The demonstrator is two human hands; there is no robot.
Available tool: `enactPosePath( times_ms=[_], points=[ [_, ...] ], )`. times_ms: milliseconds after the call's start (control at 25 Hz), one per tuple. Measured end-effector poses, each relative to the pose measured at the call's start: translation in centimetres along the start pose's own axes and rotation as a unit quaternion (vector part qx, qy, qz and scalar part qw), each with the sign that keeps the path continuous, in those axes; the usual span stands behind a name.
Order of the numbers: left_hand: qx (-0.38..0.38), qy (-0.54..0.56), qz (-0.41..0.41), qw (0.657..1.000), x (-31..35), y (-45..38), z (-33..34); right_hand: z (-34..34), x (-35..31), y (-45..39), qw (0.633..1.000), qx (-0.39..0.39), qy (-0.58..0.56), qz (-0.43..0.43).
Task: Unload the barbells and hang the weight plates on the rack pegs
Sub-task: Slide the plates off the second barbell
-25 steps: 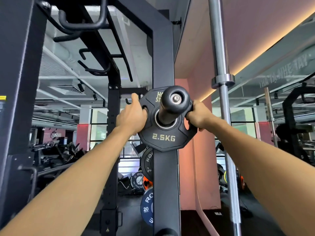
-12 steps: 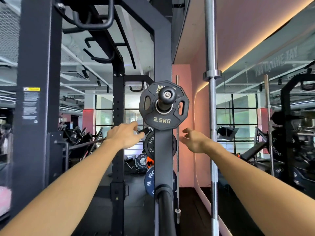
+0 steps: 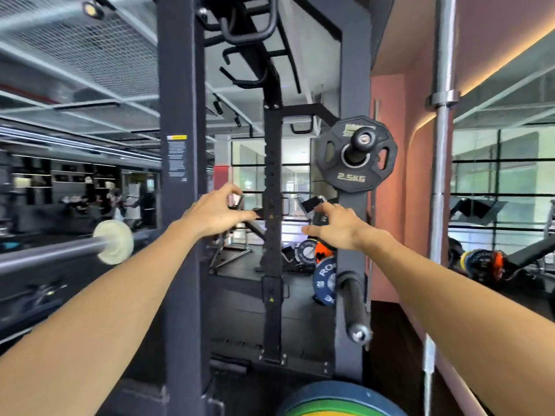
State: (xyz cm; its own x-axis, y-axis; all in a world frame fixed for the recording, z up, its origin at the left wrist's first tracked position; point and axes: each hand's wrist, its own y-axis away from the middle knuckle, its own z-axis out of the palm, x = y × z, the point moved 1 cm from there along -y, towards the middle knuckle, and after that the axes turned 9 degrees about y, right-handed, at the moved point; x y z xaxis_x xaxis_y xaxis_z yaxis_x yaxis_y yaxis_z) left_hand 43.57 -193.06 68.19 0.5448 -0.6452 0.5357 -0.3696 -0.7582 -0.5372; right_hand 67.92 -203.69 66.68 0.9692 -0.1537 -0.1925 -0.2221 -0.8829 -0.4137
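Reaching forward with loose, spread fingers, the left hand (image 3: 214, 213) and right hand (image 3: 336, 228) hold nothing. Beyond them, the 2.5 kg plate (image 3: 356, 154) hangs on the upper peg (image 3: 360, 144) of the rack upright (image 3: 351, 235), above and clear of both hands.

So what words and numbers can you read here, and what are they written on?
"2.5KG": black weight plate on the upper peg.
"RO" and "20": blue plate lower down, partly hidden.
Gold label atop the black plate: too blurred.
Warning sticker on the rack post: too small to read.
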Motion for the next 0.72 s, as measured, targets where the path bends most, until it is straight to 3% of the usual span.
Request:
enactPosePath(
  times_ms=[320,720],
  points=[
    [0.015,-0.064,-0.056,0.996,-8.0,6.9,-12.9,2.5,-16.7,0.3,0.993,-0.024,-0.058,-0.098],
    [0.028,-0.124,-0.106,0.986,-21.3,15.4,-31.3,7.9,-41.1,1.3,0.980,-0.040,-0.119,-0.155]
  ],
)
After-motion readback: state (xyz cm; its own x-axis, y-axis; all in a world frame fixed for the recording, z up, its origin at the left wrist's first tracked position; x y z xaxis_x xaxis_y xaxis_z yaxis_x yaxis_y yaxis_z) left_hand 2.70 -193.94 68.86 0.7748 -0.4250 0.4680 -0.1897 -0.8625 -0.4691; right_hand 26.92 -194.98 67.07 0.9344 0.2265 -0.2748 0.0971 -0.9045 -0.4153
